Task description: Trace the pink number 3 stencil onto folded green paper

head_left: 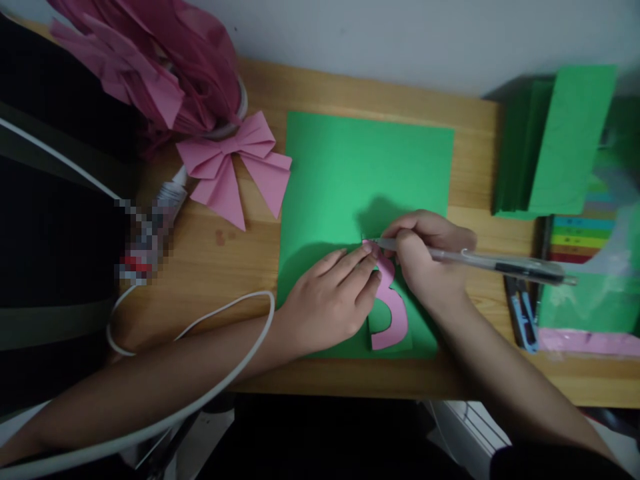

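Note:
A pink paper cutout (399,320), curved like a numeral 3, lies on a large sheet of green paper (365,167). My left hand (333,300) rests flat over the cutout's left side, its fingers stretched out and pressing near its upper end. In my right hand (430,260) is a clear-barrelled pen (500,261), its tip down at the cutout's top edge beside my left fingertips. Part of the cutout is hidden beneath my left fingers. Dark lines show along some of its edges.
Left of the sheet lie a folded pink paper bow (235,163), a glue tube (157,227) and a white cable (250,360). A dark pink bag (200,60) stands behind. At right are folded green paper (570,140), blue-handled snips (525,320) and a coloured paper pack (583,240).

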A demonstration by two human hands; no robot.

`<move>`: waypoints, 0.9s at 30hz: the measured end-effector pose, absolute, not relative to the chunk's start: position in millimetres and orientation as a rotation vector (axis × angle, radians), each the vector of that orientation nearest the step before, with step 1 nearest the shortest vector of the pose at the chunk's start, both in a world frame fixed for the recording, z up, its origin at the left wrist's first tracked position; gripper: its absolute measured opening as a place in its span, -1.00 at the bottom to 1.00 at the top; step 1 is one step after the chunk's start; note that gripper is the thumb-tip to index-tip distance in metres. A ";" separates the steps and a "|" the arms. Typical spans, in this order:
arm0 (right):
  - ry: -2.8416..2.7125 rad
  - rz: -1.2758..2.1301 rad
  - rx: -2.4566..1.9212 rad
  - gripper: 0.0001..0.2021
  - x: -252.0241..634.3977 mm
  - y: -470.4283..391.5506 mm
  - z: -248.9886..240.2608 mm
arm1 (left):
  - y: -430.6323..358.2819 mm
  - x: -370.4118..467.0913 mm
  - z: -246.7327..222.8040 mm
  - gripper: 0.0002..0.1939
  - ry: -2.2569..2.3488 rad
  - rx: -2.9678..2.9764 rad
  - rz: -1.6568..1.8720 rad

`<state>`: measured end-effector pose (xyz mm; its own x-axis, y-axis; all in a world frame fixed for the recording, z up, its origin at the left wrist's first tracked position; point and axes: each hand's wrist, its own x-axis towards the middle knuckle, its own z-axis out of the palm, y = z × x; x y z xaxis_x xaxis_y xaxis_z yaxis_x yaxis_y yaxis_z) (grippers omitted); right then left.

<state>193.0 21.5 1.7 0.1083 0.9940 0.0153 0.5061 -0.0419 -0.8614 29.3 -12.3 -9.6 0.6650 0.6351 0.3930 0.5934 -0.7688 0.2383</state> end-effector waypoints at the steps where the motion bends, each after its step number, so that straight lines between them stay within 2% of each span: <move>1: -1.499 0.832 -1.649 -0.79 193.3 21.2 2.2 | -12.0 29.5 -9.6 -0.73 1.033 2.790 0.714; 27: -1.698 0.564 -1.512 -0.81 199.9 11.1 -2.2 | -10.4 28.7 -8.6 -0.73 0.976 2.792 0.726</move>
